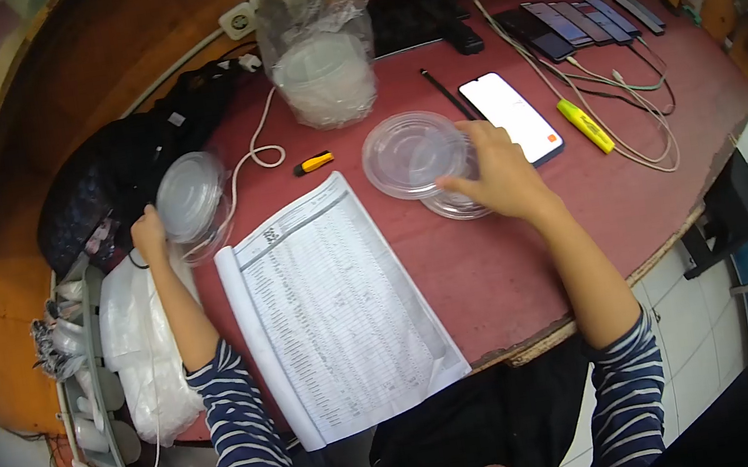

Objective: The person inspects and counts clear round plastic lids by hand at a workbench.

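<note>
A red-topped table [516, 290] fills most of the view. Take the papers on it as the middle of the clock, with twelve on the far side from the person.

A black bag [124, 154] slumps between ten and eleven, and white plastic packs [174, 376] lie at nine. The papers [336, 306], printed in rows, reach to the near edge. At twelve stands a tall clear bag [302, 28] holding stacked containers [329, 82].

A clear round container [189, 197] sits between ten and eleven. The left hand [150, 236] is at its outer edge, fingers curled in; I can't tell whether it has a grip.

At one o'clock are two overlapping clear round pieces [415, 153]. The right hand [509, 171] is partly open over their right side, thumb spread from the fingers, touching them; how firmly, I can't tell.

A phone [510, 114] with a lit white screen lies just past that hand, a yellow highlighter [585, 125] is at two, and a small orange-and-black tool [316, 162] is at twelve.
</note>
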Tool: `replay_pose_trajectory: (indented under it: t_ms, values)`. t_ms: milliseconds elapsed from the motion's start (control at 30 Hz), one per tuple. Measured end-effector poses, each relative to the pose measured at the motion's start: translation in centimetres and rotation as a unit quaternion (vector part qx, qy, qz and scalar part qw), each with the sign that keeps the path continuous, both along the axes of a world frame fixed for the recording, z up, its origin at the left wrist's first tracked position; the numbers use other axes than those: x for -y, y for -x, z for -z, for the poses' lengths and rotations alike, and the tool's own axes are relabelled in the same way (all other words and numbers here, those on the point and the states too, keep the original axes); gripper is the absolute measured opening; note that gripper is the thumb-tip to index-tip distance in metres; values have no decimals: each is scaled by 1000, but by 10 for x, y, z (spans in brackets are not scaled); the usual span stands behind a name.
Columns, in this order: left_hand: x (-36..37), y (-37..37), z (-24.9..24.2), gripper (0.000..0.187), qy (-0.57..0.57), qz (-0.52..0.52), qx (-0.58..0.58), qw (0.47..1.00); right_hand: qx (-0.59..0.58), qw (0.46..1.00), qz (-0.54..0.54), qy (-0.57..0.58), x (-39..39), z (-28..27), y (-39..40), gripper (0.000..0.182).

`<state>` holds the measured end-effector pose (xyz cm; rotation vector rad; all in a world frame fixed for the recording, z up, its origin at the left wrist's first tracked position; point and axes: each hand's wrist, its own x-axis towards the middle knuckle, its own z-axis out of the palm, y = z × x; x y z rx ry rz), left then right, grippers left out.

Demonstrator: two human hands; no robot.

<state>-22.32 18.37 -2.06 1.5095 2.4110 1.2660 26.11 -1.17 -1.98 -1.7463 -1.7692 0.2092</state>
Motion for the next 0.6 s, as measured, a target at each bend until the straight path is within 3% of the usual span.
replay_pose_trajectory:
  t_ms: [100, 133, 167, 200, 267, 333, 367, 433, 467, 567, 600]
  values:
    - [11, -19, -17, 32, -22, -81, -71, 994, 90, 995, -1, 38, 5, 0, 7, 85]
    - [15, -29, -23, 28, -111, -77, -118, 984, 86, 994, 5, 64, 5, 0, 8, 93]
    - [20, -41, -30, 25, -200, -73, -165, 963, 87, 994, 6, 62, 4, 0, 10, 93]
    - [25, -55, -39, 25, -201, -73, -165, 963, 87, 996, 1, 35, 5, 0, 11, 86]
    - [40, -92, -57, 15, -311, 84, -186, 928, 88, 996, -2, 6, 2, 2, 14, 78]
    - [63, -136, -69, 9, -290, 217, -138, 922, 153, 981, -73, -90, -4, 8, 18, 52]
    - [75, -156, -72, 8, -285, 287, -136, 904, 154, 981, -72, -90, -6, 11, 21, 52]
    - [99, -195, -66, 12, -194, 414, -50, 888, 148, 978, -124, -85, -9, 13, 27, 25]
    - [106, -208, -60, 14, -141, 484, -12, 864, 148, 977, -124, -87, -10, 12, 28, 25]
    - [143, -246, -43, 25, -101, 604, -167, 773, 159, 965, -170, -121, -9, 6, 30, 20]
    - [150, -254, -37, 25, -107, 616, -186, 758, 96, 965, -201, -141, -4, 0, 32, 19]
